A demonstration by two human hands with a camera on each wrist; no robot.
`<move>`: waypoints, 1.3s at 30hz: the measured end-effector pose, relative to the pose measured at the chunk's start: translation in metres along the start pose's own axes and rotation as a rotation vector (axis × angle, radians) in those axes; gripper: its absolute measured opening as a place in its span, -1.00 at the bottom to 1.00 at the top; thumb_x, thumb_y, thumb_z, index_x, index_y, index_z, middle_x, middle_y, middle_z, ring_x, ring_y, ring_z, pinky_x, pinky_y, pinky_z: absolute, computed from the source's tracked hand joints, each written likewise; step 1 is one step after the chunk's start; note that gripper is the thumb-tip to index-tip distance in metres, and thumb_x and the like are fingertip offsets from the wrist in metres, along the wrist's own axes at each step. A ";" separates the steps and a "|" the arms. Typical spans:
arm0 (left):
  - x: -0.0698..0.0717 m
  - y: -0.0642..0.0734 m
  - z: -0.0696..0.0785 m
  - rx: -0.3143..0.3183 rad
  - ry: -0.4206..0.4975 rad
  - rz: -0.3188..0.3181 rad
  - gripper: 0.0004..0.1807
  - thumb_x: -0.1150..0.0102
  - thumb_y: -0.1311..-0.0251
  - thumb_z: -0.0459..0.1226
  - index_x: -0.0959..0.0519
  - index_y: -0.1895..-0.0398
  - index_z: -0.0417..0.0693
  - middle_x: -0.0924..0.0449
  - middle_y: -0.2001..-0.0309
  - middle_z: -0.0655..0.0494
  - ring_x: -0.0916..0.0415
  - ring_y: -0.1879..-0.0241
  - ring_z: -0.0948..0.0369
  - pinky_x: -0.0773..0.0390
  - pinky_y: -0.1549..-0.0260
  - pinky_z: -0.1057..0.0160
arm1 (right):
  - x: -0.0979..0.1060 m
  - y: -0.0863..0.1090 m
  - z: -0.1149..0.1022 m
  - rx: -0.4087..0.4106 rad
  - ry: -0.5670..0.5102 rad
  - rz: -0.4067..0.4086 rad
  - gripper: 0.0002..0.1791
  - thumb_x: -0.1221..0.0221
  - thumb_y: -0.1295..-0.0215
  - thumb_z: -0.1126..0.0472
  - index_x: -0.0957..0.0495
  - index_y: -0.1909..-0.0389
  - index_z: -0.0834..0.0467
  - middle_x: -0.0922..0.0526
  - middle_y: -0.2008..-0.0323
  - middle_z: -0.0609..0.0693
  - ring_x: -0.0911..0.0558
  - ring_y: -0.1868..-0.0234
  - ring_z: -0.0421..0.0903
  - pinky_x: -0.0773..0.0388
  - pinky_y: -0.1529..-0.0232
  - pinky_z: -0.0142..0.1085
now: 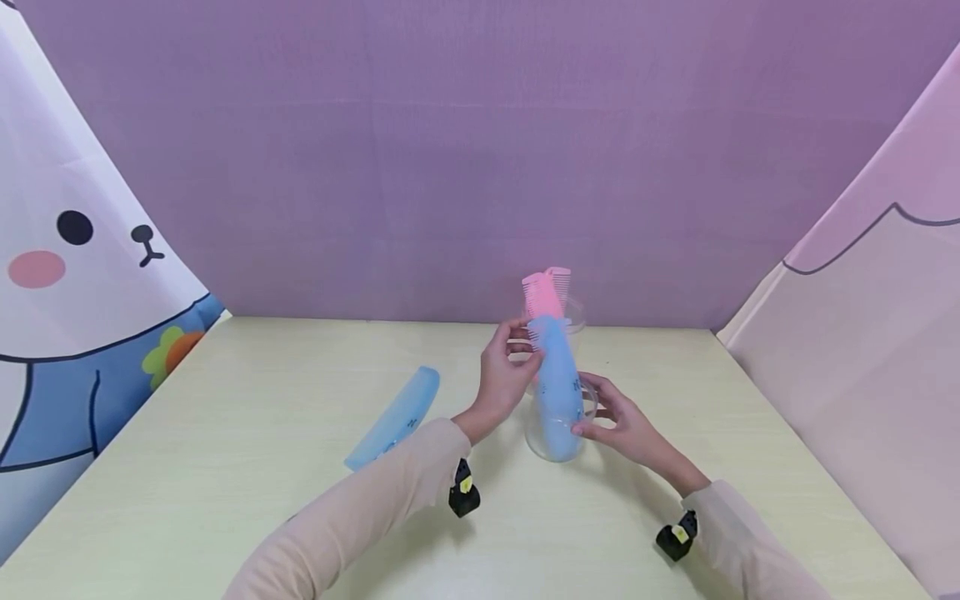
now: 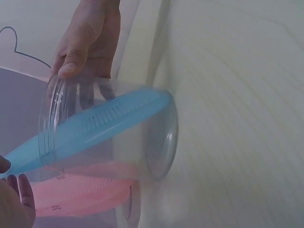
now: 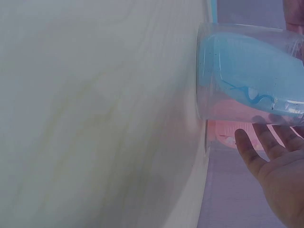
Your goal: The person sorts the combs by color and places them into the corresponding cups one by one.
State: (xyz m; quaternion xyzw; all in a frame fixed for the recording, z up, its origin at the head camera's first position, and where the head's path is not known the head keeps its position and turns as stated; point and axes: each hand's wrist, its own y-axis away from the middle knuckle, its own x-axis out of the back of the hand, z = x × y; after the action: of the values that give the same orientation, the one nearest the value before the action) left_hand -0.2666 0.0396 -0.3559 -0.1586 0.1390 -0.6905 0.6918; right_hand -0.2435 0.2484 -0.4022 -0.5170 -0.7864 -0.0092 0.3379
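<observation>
A clear jar [image 1: 534,435] stands on the table with a blue comb [image 1: 558,367] leaning upright inside it. My left hand [image 1: 504,372] pinches the blue comb near its upper end, above the jar's rim. On the jar's right side my right hand [image 1: 621,423] holds the wall near the rim, thumb in front and fingers round the back. Behind it is a second clear jar [image 2: 135,204] with pink combs [image 1: 546,293] sticking up from it. How many combs each jar holds is hard to tell.
Another blue comb [image 1: 397,421] lies on the pale table [image 1: 270,392], left of the jars and partly behind the left sleeve [image 1: 360,508]. A purple backdrop [image 1: 450,167] rises along the table's far edge, with printed cloth panels at both sides.
</observation>
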 end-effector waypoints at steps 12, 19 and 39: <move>0.015 0.011 0.027 0.002 -0.009 -0.113 -0.49 -0.14 -0.09 -0.48 -0.29 -0.14 -0.26 -0.43 0.01 -0.27 -0.50 0.08 -0.10 -0.59 0.13 0.12 | 0.000 0.000 -0.001 -0.009 -0.003 -0.005 -0.24 -0.23 -0.09 0.34 -0.11 -0.31 0.21 -0.31 -0.22 0.24 -0.36 -0.17 0.21 -0.52 0.00 -0.23; 0.027 0.004 -0.007 -0.014 -0.043 -0.144 -0.49 -0.20 -0.07 -0.41 -0.32 -0.12 -0.13 -0.48 0.02 -0.16 -0.54 0.09 0.00 -0.60 0.14 0.20 | 0.001 0.000 -0.001 -0.010 -0.005 -0.001 -0.24 -0.24 -0.08 0.34 -0.12 -0.30 0.21 -0.31 -0.22 0.24 -0.36 -0.17 0.21 -0.51 0.00 -0.25; 0.095 0.003 -0.043 0.028 -0.352 -0.145 -0.50 -0.23 0.01 -0.47 -0.38 -0.05 -0.14 -0.51 0.09 -0.10 -0.51 0.12 -0.10 -0.55 0.17 0.01 | 0.001 0.000 0.000 -0.003 -0.005 -0.003 -0.24 -0.24 -0.08 0.34 -0.12 -0.30 0.21 -0.30 -0.23 0.24 -0.35 -0.18 0.22 -0.51 0.00 -0.13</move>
State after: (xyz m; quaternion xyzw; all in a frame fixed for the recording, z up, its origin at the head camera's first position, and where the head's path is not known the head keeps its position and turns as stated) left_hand -0.2810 -0.0566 -0.3939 -0.2770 -0.0054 -0.7020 0.6561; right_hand -0.2436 0.2492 -0.4023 -0.5162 -0.7882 -0.0097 0.3349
